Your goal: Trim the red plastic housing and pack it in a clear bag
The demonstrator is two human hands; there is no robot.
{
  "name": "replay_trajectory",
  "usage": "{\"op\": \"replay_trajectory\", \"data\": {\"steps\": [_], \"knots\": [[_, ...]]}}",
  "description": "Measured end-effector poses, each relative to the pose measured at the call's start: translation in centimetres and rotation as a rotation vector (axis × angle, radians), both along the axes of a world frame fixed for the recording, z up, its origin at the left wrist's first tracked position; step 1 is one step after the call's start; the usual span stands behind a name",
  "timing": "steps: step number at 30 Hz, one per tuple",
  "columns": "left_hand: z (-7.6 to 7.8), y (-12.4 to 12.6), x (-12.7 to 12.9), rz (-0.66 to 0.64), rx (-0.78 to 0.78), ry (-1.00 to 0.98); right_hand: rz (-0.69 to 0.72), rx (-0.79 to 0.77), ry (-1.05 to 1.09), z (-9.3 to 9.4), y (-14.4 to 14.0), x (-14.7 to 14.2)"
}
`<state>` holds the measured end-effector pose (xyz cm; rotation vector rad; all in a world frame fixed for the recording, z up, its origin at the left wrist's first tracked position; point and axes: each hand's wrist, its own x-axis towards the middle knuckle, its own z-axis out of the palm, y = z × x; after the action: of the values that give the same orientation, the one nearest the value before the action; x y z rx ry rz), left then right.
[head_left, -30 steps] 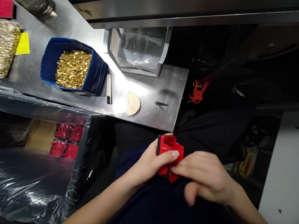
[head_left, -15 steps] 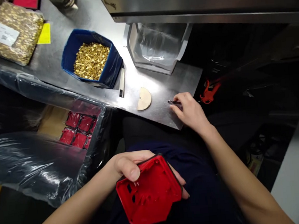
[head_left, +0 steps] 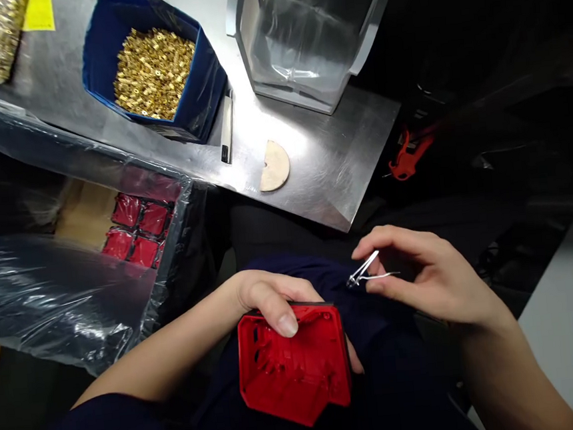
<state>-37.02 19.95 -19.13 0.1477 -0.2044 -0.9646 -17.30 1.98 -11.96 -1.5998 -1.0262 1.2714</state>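
Observation:
My left hand (head_left: 279, 302) is closed around a red plastic housing (head_left: 294, 368), thumb over its upper rim and fingers beneath. The housing's hollow inside, with ribs and small posts, faces up toward me. To its right, my right hand (head_left: 412, 271) pinches a small silver nail clipper (head_left: 364, 273) between thumb and fingers. The clipper's lever is raised and its jaws point left toward the housing, a short way apart from it.
A metal table (head_left: 314, 192) carries a blue bin (head_left: 204, 81) of brass pieces, a utility knife (head_left: 227, 126), a half-round wooden piece (head_left: 275, 166) and a grey bin (head_left: 301, 96). At left, a plastic-lined box (head_left: 169, 252) holds several red parts. An orange-handled tool (head_left: 404, 158) lies at right.
My right hand has lifted the nail clipper off the table and brought it down near the housing. My left hand has tilted the housing slightly. The view has shifted downward.

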Motion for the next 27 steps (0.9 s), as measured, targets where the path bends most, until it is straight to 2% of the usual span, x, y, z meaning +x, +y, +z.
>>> {"op": "replay_trajectory", "data": {"steps": [3,9,16,27], "knots": [[-0.1,-0.2,0.4,0.007,-0.029,0.005,0.018,0.067,0.038,1.0,-0.6,-0.6],[0.1,-0.4,0.3,0.018,0.018,-0.02,0.113,0.142,-0.048,1.8,-0.9,-1.5],[-0.1,-0.5,0.1,0.003,-0.025,-0.017,0.158,0.166,-0.068,1.8,-0.8,-1.4],[0.3,-0.3,0.5,-0.018,0.024,0.0,0.19,0.247,-0.055,1.7,-0.2,-1.2]]}}
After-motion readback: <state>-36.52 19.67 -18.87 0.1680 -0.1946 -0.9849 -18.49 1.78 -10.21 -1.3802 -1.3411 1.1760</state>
